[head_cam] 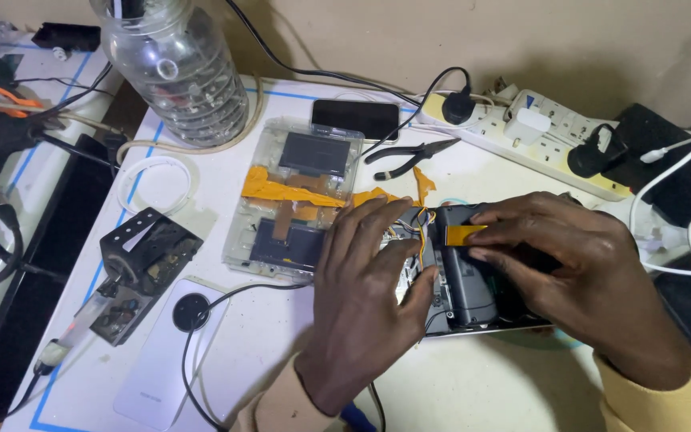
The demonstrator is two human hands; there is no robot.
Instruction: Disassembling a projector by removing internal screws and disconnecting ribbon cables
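Device (465, 272) lengthwise toward far wall.

Left hand (361, 296) flat, fingers (373, 220) spread; right hand (577, 272) pinching, fingers (493, 236) curled leftward.

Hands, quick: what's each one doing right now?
Left hand: fingers spread, pressing down on the opened device.
Right hand: pinching the yellow tape strip on it.

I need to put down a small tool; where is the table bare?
Bare table lies at the near edge, below the opened device under the left hand and right hand. A smaller patch sits between the pliers and the power strip. The left side is crowded.
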